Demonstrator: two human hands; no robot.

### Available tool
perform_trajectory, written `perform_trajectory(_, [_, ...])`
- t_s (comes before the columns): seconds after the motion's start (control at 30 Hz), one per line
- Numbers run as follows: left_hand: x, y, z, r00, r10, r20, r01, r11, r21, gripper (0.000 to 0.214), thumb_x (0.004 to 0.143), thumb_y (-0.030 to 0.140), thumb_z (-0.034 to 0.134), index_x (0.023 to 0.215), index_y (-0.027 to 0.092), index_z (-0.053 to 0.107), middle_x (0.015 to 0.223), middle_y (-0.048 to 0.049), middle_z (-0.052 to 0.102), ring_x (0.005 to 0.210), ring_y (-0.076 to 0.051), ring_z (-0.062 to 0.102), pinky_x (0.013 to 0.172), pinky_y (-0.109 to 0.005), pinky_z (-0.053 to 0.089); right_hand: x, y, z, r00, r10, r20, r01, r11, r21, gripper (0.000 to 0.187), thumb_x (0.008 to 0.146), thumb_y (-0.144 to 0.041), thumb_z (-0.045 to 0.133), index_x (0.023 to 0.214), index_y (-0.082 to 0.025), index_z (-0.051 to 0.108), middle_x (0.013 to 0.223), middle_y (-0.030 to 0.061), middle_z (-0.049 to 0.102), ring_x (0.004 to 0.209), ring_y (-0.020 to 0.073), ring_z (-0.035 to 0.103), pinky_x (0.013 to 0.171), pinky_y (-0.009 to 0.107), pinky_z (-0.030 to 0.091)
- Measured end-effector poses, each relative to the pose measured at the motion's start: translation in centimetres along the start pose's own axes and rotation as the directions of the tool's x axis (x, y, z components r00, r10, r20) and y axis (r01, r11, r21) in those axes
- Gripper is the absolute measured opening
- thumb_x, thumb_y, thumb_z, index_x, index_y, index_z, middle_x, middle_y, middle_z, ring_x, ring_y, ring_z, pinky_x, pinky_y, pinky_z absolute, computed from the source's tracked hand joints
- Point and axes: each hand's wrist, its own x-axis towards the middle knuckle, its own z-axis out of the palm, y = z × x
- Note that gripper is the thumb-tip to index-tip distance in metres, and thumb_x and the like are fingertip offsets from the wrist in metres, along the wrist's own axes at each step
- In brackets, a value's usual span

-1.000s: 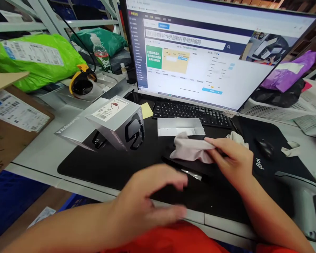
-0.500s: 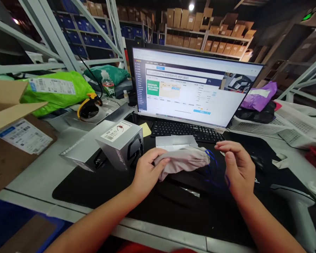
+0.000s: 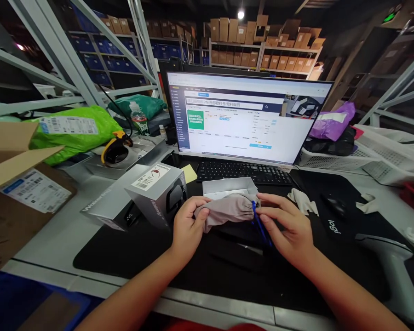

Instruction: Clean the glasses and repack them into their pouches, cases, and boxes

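Observation:
A grey drawstring pouch (image 3: 227, 211) with a blue cord (image 3: 258, 223) lies across my hands above the black desk mat. My left hand (image 3: 189, 225) is closed around its left end, thumb on top. At the gathered mouth on the right, my right hand (image 3: 290, 225) has its thumb and fingers on the pouch beside the cord. What the pouch contains is hidden. Just behind it stands an open grey box (image 3: 229, 185). To the left, a grey printed box (image 3: 158, 191) with a white label stands against a second grey box (image 3: 106, 202).
A monitor (image 3: 234, 124) and keyboard (image 3: 241, 173) are behind the pouch. On the right are a mouse (image 3: 334, 205), a barcode scanner (image 3: 393, 271) and white baskets (image 3: 386, 154). A cardboard box (image 3: 31, 202), a green parcel (image 3: 76, 128) and yellow-black goggles (image 3: 117, 149) occupy the left.
My right hand has moved left from beside the pouch onto its gathered end. The blue cord, swinging loosely before, now hangs down by my fingers. The left hand keeps its hold.

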Motion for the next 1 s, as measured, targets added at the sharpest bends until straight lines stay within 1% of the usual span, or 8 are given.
perform_trajectory(0.07, [0.1,-0.1,0.0,1.0,0.029,0.005,-0.029,1.0,-0.003,0.019,0.091,0.037,0.061,0.084,0.021,0.066,0.096,-0.0063,0.071,0.09,-0.021,0.064,0.086,-0.03,0.048,-0.1,0.3,0.1,0.999,-0.034,0.026,0.035,0.999,-0.004,0.032,0.09,-0.006,0.059,0.114,-0.024,0.072,0.127,0.0123,0.066,0.103,0.0216,0.07,0.085,0.036,0.061])
perform_trajectory(0.23, [0.3,-0.3,-0.2,0.984,0.145,0.1,-0.15,0.988,0.043,0.018,0.089,0.033,0.064,0.075,0.021,0.067,0.089,-0.0056,0.072,0.084,-0.02,0.065,0.08,-0.029,0.049,-0.2,0.9,0.3,0.998,-0.058,0.011,0.058,0.998,0.028,0.041,0.09,-0.004,0.058,0.122,-0.028,0.071,0.125,0.0116,0.066,0.088,0.0174,0.07,0.076,0.033,0.061])
perform_trajectory(0.37, [0.6,-0.6,-0.8,0.949,0.257,0.184,-0.282,0.951,0.126,0.02,0.092,0.036,0.061,0.086,0.022,0.074,0.091,-0.008,0.075,0.089,-0.023,0.068,0.085,-0.034,0.052,-0.1,1.2,0.3,0.996,0.063,0.064,-0.067,0.995,0.071,0.032,0.093,-0.012,0.058,0.112,-0.029,0.076,0.121,0.0092,0.068,0.077,0.0146,0.069,0.068,0.03,0.059])
perform_trajectory(0.47, [0.5,-0.7,-1.0,0.905,0.313,0.289,-0.36,0.925,0.126,0.02,0.091,0.038,0.063,0.089,0.024,0.076,0.094,-0.0088,0.077,0.093,-0.024,0.069,0.089,-0.037,0.053,0.0,1.4,0.3,0.983,0.175,0.047,-0.179,0.976,0.123,0.022,0.093,-0.019,0.061,0.103,-0.027,0.078,0.108,0.0079,0.072,0.09,0.019,0.071,0.076,0.033,0.06])
perform_trajectory(0.53, [0.2,-0.7,-0.8,0.88,0.317,0.353,-0.38,0.917,0.124,0.017,0.091,0.036,0.064,0.092,0.024,0.077,0.098,-0.0088,0.077,0.095,-0.024,0.07,0.093,-0.037,0.053,0.1,1.5,0.3,0.975,0.219,0.034,-0.222,0.966,0.133,0.019,0.092,-0.021,0.062,0.1,-0.026,0.079,0.099,0.0066,0.074,0.092,0.0204,0.071,0.079,0.033,0.06])
perform_trajectory(0.63, [-0.1,-0.5,-0.4,0.876,0.293,0.382,-0.362,0.924,0.121,0.017,0.092,0.034,0.064,0.094,0.024,0.077,0.102,-0.0092,0.076,0.098,-0.024,0.069,0.094,-0.036,0.052,0.1,1.6,0.3,0.971,0.24,0.005,-0.24,0.969,0.059,0.019,0.09,-0.021,0.062,0.094,-0.027,0.08,0.09,0.0039,0.076,0.082,0.0191,0.072,0.073,0.032,0.06])
perform_trajectory(0.83, [0.1,-0.5,-0.4,0.89,0.235,0.391,-0.281,0.958,0.063,0.017,0.091,0.033,0.064,0.096,0.024,0.078,0.101,-0.01,0.076,0.098,-0.025,0.067,0.094,-0.037,0.051,-0.4,2.2,0.3,0.998,0.04,-0.055,-0.05,0.98,-0.193,0.018,0.087,-0.018,0.066,0.088,-0.03,0.08,0.085,0.0011,0.079,0.073,0.0214,0.075,0.066,0.033,0.064])
perform_trajectory(1.0, [0.2,0.1,-1.2,0.886,0.194,0.421,-0.226,0.974,0.029,0.017,0.09,0.033,0.066,0.098,0.024,0.078,0.104,-0.0108,0.076,0.103,-0.026,0.067,0.098,-0.038,0.05,-1.0,3.2,-0.6,0.994,-0.088,-0.071,0.066,0.962,-0.264,0.018,0.093,-0.028,0.064,0.103,-0.029,0.079,0.094,0.0056,0.079,0.077,0.0264,0.077,0.066,0.037,0.066])
